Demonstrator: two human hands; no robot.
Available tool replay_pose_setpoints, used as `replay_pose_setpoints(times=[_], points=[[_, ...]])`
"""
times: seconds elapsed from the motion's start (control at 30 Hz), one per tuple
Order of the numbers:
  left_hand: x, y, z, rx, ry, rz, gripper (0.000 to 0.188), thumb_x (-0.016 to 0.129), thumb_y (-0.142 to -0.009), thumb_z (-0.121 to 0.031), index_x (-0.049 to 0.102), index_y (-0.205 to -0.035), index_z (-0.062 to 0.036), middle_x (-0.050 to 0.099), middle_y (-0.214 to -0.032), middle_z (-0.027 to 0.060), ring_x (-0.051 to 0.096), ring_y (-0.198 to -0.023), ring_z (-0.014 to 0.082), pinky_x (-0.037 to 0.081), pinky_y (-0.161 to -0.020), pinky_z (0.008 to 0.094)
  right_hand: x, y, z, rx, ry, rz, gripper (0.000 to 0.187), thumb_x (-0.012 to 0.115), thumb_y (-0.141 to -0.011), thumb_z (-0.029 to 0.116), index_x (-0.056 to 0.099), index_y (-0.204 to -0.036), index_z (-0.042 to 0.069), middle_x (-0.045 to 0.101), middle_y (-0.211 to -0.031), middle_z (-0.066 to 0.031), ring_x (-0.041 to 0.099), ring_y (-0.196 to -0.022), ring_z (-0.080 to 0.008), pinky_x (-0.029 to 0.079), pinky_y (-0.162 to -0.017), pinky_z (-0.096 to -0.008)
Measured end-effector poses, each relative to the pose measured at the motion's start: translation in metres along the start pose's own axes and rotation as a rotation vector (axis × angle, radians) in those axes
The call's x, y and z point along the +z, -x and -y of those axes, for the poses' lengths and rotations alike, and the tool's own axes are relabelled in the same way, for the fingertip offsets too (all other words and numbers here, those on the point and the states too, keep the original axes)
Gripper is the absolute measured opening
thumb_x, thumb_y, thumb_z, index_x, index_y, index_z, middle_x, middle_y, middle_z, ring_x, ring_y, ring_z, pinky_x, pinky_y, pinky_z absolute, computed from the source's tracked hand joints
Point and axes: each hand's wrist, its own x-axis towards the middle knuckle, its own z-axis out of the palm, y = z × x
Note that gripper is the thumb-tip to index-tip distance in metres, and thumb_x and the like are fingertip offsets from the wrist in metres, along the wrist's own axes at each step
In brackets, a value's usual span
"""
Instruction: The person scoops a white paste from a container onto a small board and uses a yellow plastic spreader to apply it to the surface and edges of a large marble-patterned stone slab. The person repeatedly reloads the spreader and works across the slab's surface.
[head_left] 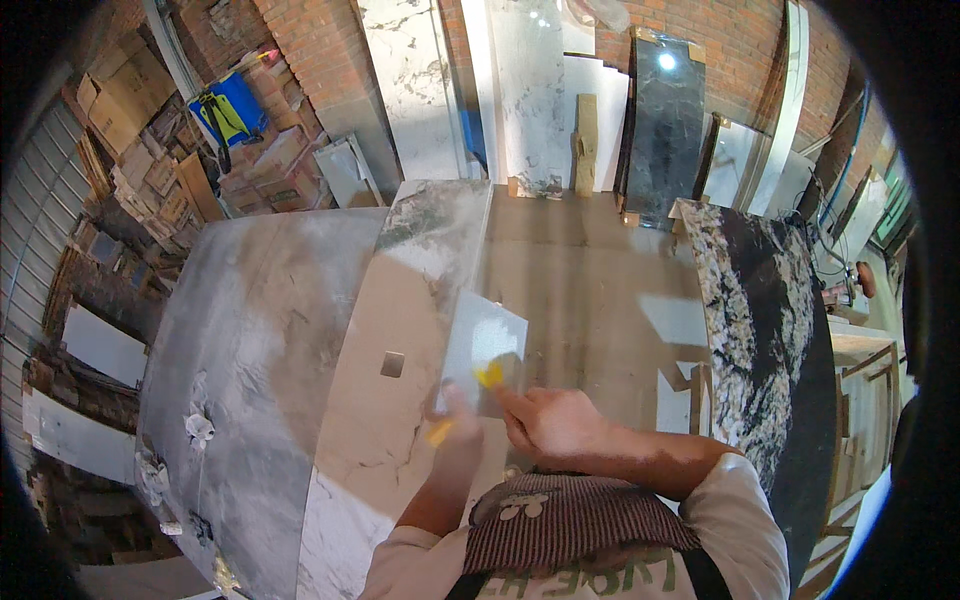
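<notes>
A pale grey tile-like panel [490, 335] with a glossy, finely textured face stands out in front of me, beside a long marble-look slab [365, 410]. At the panel's lower right, my right hand [556, 418] is closed, its fingertips on a small flat yellow piece [489, 375] that looks like a scraper. My left hand [458, 418] is smeared by motion at the panel's lower left edge. Closed fingers there seem to wrap a tool with a yellow handle [438, 433]; its working end is too blurred to make out. The slab has a small square cutout [392, 364].
A wide grey slab [230, 330] lies at the left with crumpled scraps [199, 428]. To the right is a black-and-white stone slab [755, 330]. Upright slabs [665, 130] lean on the brick wall behind; cartons [275, 170] and a blue sprayer tank [228, 108] sit at the back left.
</notes>
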Motion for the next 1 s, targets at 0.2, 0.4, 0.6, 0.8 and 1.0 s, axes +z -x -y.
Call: replay_pose_setpoints(times=[0.2, 0.4, 0.6, 0.8, 1.0], points=[[0.004, -0.002, -0.004, -0.036, 0.090, 0.065, 0.046, 0.055, -0.094, -0.037, 0.050, -0.123, -0.0013, 0.059, -0.115, 0.0116, 0.058, -0.102, 0.0240, 0.048, -0.088, 0.0374, -0.005, -0.013, -0.003, 0.081, 0.016, -0.099, 0.032, 0.056, -0.083, 0.016, 0.058, -0.112, 0.005, 0.060, -0.072, -0.0158, 0.062, -0.063, -0.0341, 0.051, -0.055, -0.0449], [0.023, -0.015, -0.034, -0.090, 0.313, -0.144, 0.046, 0.049, -0.097, -0.037, 0.051, -0.122, 0.0015, 0.059, -0.116, 0.0128, 0.059, -0.102, 0.0272, 0.049, -0.087, 0.0423, 0.008, 0.013, -0.039, 0.074, -0.284, -0.182, 0.024, 0.054, -0.088, 0.016, 0.057, -0.110, 0.005, 0.059, -0.070, -0.0116, 0.057, -0.057, -0.0265, 0.045, -0.050, -0.0365], [0.026, -0.007, -0.036, 0.040, 0.320, 0.017, 0.058, 0.043, -0.096, -0.047, 0.046, -0.129, 0.0006, 0.054, -0.125, 0.0128, 0.055, -0.111, 0.0287, 0.046, -0.092, 0.0433, 0.039, 0.029, -0.041, 0.842, -1.672, -0.011, 0.030, 0.049, -0.097, 0.020, 0.053, -0.124, 0.008, 0.047, -0.068, 0.0035, 0.033, -0.051, -0.0045, 0.023, -0.044, -0.0191], [0.027, 0.005, -0.042, 0.071, 0.347, 0.242, 0.068, 0.052, -0.088, -0.055, 0.046, -0.129, -0.0009, 0.051, -0.127, 0.0128, 0.053, -0.113, 0.0313, 0.044, -0.094, 0.0454, 0.041, 0.030, -0.055, 0.733, -1.704, -0.103, 0.027, 0.050, -0.097, 0.023, 0.054, -0.120, 0.010, 0.048, -0.068, 0.0025, 0.032, -0.049, -0.0051, 0.024, -0.042, -0.0203], [0.024, 0.012, -0.063, -0.107, 0.333, 0.159, 0.059, 0.061, -0.087, -0.046, 0.050, -0.123, -0.0009, 0.056, -0.119, 0.0132, 0.057, -0.106, 0.0286, 0.047, -0.090, 0.0452, 0.017, 0.030, -0.066, 0.716, -1.521, -0.079, 0.025, 0.048, -0.097, 0.018, 0.050, -0.120, 0.007, 0.046, -0.066, 0.0010, 0.035, -0.051, -0.0055, 0.025, -0.043, -0.0199]])
